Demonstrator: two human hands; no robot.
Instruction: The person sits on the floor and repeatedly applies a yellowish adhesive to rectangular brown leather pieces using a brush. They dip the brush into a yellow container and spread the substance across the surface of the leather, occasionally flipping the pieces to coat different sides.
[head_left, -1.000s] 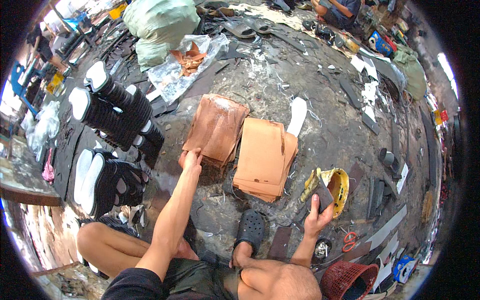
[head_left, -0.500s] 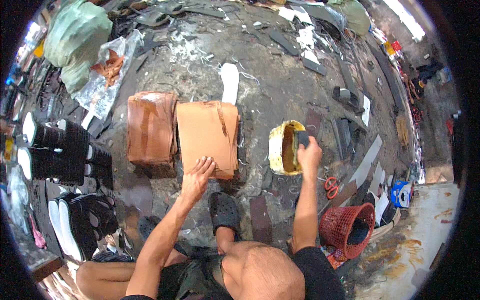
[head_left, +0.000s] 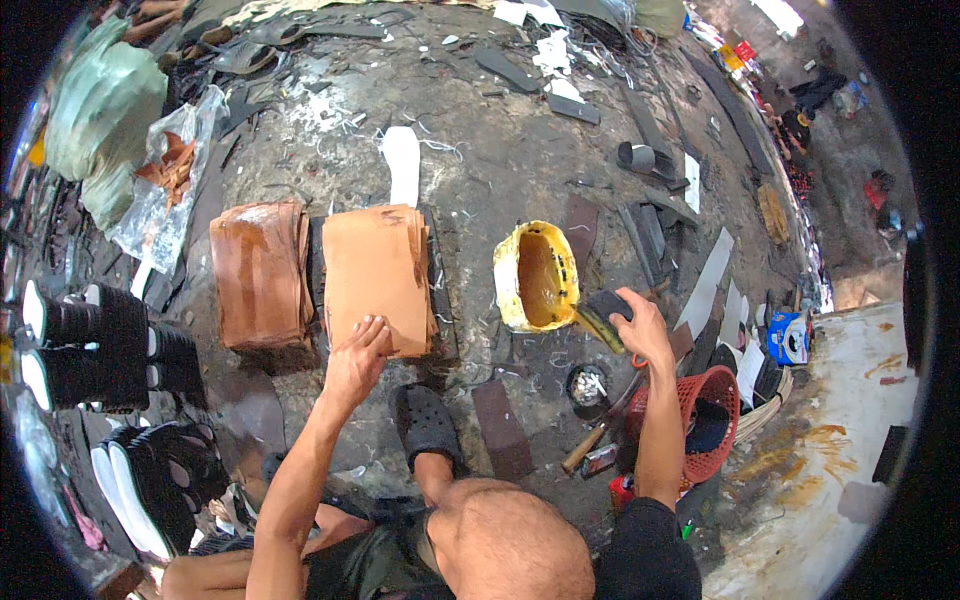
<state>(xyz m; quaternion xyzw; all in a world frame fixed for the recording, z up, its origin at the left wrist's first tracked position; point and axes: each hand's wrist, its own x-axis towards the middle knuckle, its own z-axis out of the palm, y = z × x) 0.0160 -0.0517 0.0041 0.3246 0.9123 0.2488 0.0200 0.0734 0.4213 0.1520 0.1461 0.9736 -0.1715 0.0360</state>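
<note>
Since half a second ago, the right hand point(head_left: 642, 325) has brought the dark pad point(head_left: 606, 304) out of the pot point(head_left: 507, 288), down to its near right side, while the left hand point(head_left: 360, 352) stays at the near edge of the pale stack point(head_left: 374, 260). Under everything spreads the floor point(head_left: 490, 130), dark and strewn with scraps. Far left slumps a green sack point(head_left: 105, 110). Next in size come the two stacks of sheets: the brown stack point(head_left: 258, 285) on the left, the pale one just beside it, both with their long axis running away from the person. A red basket point(head_left: 727, 395) leans beyond the right forearm. Between the pale stack and the right hand sits the pot, yellow-smeared, its mouth longer away from the person than across; the right hand is the nearer to it. From that hand, the pale stack lies to the left, past the pot, and the left hand is already touching it. A white insole point(head_left: 403, 165) points away beyond the stack's far edge. The left fingers lie close together over the top sheet; whether the thumb pinches cannot be told. The right hand is closed round the pad, whose yellowed edge slants nearward and right from beside the pot's rim.
</note>
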